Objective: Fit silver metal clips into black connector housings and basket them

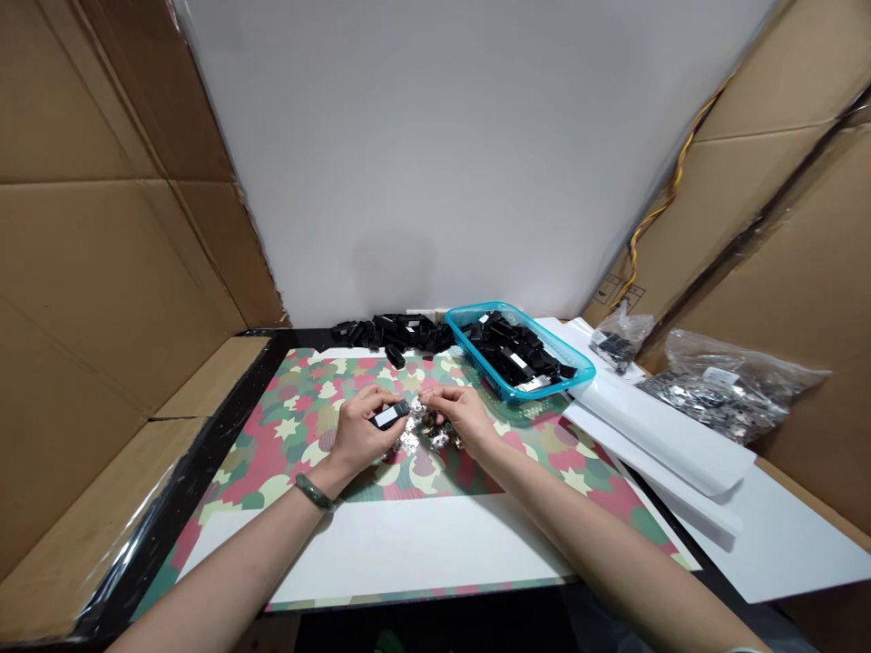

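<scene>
A person's left hand (pixel 364 433) grips a small black block (pixel 391 415) with a white label, its fingers (pixel 358 405) closed around the block, above a camouflage-patterned mat (pixel 299 426). On the other side of the block, the right hand (pixel 464 419) has its fingers (pixel 430 395) pinched narrow; whether they hold anything is too small to tell. Loose silvery metal pieces (pixel 425 433) lie scattered on the mat beneath both hands.

Much of the stock lies untouched by either hand: a heap of black blocks (pixel 401 332) sits along the back of the bench (pixel 197 462), and a blue plastic basket (pixel 504 314) holds more. To the right, a clear bag of metal pieces (pixel 714 390) and a smaller bag of black parts (pixel 616 345) stand beside white paper sheets (pixel 653 435).

A white sheet (pixel 408 544) on the mat offers open room before the hands. The basket sits near the right hand, while cardboard walls (pixel 102 272) hem in the bench's left side.
</scene>
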